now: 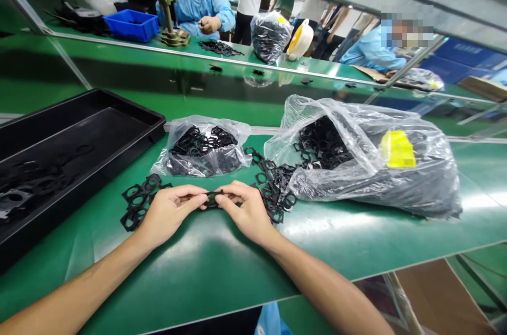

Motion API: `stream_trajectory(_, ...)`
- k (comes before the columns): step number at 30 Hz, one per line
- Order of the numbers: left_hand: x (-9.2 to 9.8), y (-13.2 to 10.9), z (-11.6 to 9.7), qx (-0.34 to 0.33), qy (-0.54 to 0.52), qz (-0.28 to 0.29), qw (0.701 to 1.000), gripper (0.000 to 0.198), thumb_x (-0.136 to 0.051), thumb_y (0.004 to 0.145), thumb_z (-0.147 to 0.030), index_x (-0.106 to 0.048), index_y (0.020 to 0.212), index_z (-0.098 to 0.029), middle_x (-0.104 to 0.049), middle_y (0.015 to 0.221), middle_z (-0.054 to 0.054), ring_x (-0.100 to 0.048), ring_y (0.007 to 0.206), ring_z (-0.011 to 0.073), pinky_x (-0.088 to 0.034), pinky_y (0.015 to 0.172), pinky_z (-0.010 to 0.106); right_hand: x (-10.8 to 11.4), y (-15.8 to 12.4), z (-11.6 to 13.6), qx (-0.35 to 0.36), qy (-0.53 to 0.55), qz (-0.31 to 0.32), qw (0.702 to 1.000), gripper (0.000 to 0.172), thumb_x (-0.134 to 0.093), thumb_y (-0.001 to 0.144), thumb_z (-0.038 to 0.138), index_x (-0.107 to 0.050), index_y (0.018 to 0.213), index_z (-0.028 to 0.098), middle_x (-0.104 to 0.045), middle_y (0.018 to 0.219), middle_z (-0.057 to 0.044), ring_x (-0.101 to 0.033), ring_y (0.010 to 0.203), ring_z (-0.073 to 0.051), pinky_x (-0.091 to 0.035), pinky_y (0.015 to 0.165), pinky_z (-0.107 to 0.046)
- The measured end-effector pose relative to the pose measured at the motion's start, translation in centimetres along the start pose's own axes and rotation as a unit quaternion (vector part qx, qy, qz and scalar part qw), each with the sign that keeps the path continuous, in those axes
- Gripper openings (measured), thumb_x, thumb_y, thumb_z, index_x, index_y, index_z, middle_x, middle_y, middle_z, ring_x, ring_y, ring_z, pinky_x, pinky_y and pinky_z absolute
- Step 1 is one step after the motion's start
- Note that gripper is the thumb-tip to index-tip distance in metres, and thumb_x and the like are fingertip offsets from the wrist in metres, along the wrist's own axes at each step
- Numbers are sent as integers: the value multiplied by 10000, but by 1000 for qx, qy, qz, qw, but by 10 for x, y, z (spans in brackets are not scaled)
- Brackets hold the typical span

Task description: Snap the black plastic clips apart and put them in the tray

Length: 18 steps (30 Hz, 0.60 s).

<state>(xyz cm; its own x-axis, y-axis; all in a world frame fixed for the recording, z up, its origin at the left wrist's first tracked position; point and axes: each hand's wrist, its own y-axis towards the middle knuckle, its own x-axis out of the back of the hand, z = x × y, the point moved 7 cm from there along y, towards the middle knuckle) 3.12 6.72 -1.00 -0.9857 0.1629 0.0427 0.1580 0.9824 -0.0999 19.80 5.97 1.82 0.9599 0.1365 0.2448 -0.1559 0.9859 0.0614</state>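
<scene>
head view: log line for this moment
left hand: pinches black part | right hand: same part | loose parts: beside hands | behind: small bag, big bag | tray: far left

Two clear bags lie nearby: small bag (202, 147) at twelve o'clock, large bag (368, 160) at two. One black tray (134, 108) at nine, one blue bin (132, 25) at eleven.

Only two hands and two forearms of the person show. The left hand (168, 213) and the right hand (247, 211) are bare, with slim fingers, and the few nails that show are cut short. The left forearm (79, 287) and the right forearm (325, 287) are slender and uncovered along all the length in view. Below the near edge of the tabletop, between the forearms, shows a scrap of light blue cloth (271, 322). Whether it is the person's clothing cannot be told.
</scene>
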Motion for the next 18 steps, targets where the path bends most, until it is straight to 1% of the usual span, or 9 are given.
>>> stream_trajectory(5,-3,-1,0,10,4,22,1000,297,-771,764,-445,-774,862,-165,-763,746,48,-715,672,172,-602,691,253,2,1,-3,-19,37,-15,999,139,-687,821,266,-755,898,172,-686,790,-38,-637,702,-143,-532,672,-256)
stream_trajectory(8,-4,-2,2,10,2,23,1000,305,-819,704,-419,-753,867,-170,-743,738,28,-706,687,160,-598,705,238,3,1,-5,-27,42,-23,998,137,-700,806,252,-740,904,166,-706,782,-36,-640,701,-142,-532,685,-257)
stream_trajectory(11,-4,-4,6,14,8,22,1000,325,-854,653,-391,-728,858,-173,-740,767,23,-703,716,156,-597,732,236,1,0,-5,-21,44,-18,999,115,-705,800,243,-740,875,164,-718,815,-40,-645,714,-139,-532,695,-254)
stream_trajectory(15,-5,-5,9,33,8,40,999,321,-804,709,-410,-716,907,-174,-745,773,33,-716,731,173,-608,749,268,1,1,-7,-15,48,-17,999,136,-702,821,257,-762,902,166,-697,823,-41,-633,705,-135,-530,670,-248)
stream_trajectory(18,-5,-5,4,2,39,38,999,307,-775,747,-417,-725,944,-187,-757,874,41,-721,804,179,-606,807,283,2,2,-2,21,15,0,1000,146,-664,861,250,-783,920,189,-669,845,-43,-622,748,-139,-524,672,-246)
